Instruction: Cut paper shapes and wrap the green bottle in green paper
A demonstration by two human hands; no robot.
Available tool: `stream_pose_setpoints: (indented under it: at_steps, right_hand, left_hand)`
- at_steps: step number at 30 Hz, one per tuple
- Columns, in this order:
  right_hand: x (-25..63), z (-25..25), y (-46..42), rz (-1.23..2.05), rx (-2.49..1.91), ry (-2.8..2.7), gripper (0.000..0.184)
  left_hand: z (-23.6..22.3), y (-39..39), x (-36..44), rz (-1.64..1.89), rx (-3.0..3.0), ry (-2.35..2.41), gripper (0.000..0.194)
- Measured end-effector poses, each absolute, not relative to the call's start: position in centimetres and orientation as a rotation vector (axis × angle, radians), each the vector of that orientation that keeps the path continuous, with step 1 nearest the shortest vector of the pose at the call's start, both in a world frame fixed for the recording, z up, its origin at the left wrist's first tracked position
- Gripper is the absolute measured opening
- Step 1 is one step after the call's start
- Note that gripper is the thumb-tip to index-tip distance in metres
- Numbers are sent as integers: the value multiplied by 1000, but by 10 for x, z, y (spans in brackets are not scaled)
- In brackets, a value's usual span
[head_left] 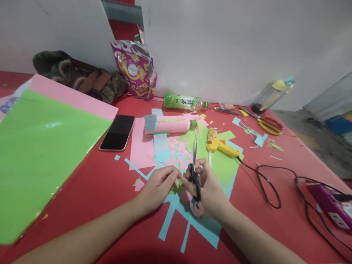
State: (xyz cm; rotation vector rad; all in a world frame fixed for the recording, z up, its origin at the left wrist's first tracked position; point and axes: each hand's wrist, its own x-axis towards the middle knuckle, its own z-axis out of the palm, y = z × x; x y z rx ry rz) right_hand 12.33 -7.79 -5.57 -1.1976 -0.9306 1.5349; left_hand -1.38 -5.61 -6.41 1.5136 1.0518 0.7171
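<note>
My right hand is closed around a pair of scissors with black handles, blades pointing up and away from me. Close beside it, my left hand pinches a small green paper cutout that looks like a star; the fingertips of both hands nearly meet there. Beneath the hands lie pink, green and light-blue paper sheets and many small cut scraps. Just beyond them, a bottle wrapped in pink paper with a green cap lies on its side.
A yellow glue gun trails a black cord to a purple power strip. Nearby are a phone, green paper in a sleeve, a drink bottle, a snack bag, red-yellow scissors and a clear bottle.
</note>
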Motion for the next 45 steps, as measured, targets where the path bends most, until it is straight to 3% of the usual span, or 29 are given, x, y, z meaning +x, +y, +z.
stream_pose_setpoints:
  at_steps: [19,45]
  right_hand:
    - [123,-57,-77,1506,-1192,-869,41]
    - [124,-57,-82,1651,-960,-877,43]
  left_hand:
    - [-69,-57,-13,629,1691,1031,23]
    - [-26,-25,-7,983,1688,1111,18]
